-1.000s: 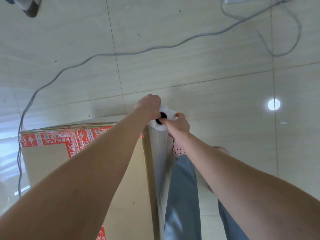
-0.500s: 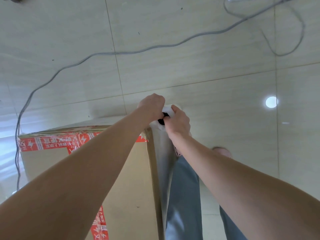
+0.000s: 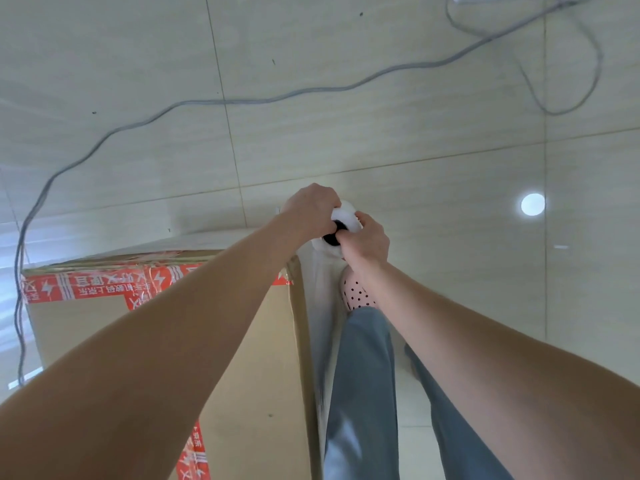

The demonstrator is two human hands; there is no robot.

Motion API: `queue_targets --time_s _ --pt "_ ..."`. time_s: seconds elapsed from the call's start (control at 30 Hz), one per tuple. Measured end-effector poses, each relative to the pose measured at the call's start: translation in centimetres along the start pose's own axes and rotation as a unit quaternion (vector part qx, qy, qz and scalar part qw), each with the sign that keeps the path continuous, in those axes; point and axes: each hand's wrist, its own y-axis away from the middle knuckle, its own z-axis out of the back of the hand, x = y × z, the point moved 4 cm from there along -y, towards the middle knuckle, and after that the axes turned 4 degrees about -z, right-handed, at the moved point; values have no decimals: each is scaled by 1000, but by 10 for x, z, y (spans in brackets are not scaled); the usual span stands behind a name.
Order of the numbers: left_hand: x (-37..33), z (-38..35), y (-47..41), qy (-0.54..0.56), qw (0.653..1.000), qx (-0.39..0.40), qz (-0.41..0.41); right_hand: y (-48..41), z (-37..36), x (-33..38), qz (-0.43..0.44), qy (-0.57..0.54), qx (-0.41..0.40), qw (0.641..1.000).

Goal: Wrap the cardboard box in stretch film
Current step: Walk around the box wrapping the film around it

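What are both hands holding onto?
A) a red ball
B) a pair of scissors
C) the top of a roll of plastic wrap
C: the left hand and the right hand both grip the top end of the white film roll, which stands at a corner of the cardboard box.

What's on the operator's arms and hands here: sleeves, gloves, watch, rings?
Nothing worn. Left hand and right hand are ungloved, no rings showing; left forearm and right forearm bare to the frame edge, no sleeves, watch or bands. Below: blue-grey trousers and a pink slipper with dark dots.
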Motion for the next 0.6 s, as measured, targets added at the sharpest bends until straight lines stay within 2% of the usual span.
queue_targets --time_s 0.3,0.4,0.5,0.6 --pt "20 6 1 16 1000 -4 14 -7 -17 12 21 30 4 999" --pt "25 9 5 25 999 -14 31 -5 -17 11 17 2 16 1000" --pt "29 9 7 22 998 -22 46 3 -21 2 -28 -84 28 996" --pt "20 7 9 8 999 -21 29 8 -26 -2 -43 -121 22 991"
